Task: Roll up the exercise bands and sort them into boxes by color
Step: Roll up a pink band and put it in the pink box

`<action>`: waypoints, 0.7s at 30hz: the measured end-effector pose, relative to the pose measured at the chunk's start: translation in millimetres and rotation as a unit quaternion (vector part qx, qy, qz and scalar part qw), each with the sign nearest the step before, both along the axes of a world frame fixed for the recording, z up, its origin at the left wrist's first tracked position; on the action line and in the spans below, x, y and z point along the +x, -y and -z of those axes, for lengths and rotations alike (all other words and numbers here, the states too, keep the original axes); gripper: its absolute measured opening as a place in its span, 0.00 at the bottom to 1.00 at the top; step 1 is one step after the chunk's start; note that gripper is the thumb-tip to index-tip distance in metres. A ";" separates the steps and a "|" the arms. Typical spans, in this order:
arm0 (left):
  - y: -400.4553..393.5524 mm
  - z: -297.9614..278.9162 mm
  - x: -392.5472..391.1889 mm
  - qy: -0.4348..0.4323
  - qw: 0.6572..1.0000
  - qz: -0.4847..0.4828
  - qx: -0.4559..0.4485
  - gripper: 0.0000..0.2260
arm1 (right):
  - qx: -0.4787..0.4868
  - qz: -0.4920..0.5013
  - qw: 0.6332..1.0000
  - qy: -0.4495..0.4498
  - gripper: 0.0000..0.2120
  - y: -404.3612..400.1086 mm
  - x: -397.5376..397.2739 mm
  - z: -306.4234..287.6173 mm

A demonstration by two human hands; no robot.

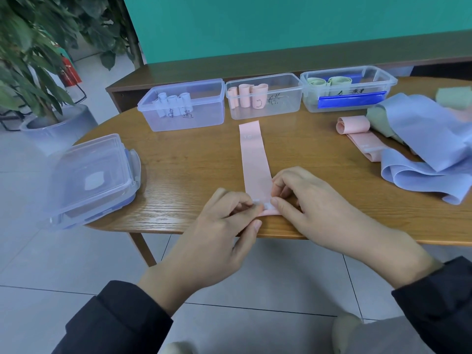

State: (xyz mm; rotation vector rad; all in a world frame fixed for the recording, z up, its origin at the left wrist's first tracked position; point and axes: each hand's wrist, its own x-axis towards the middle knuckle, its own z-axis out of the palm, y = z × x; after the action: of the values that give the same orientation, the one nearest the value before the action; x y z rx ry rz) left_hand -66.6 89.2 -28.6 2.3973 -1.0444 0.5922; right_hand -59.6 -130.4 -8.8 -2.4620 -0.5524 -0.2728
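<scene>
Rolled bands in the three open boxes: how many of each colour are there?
Pale blue rolls, in the left box: 3
Pink rolls, in the middle box: 3
Green rolls, in the right box: 2
Total: 8

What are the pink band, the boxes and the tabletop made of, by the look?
Pink band: thin matte sheet, likely latex or rubber; lies flat, curls under both hands.
Boxes, e.g. middle box: clear glossy plastic; contents show through.
Tabletop: wood or wood-look veneer, semi-gloss; grain lines and reflections.
</scene>
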 end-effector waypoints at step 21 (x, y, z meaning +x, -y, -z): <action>2.0 -5.9 -3.2 -0.021 0.985 -0.124 0.116 0.24 | -0.121 -0.014 0.991 0.063 0.25 1.5 -23.2 8.7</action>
State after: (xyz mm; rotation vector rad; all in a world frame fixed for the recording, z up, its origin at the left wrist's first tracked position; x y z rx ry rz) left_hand -69.8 87.2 -22.7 2.7568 -0.8423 0.5248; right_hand -82.8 -131.9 -17.5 -2.6816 -0.7103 -0.3716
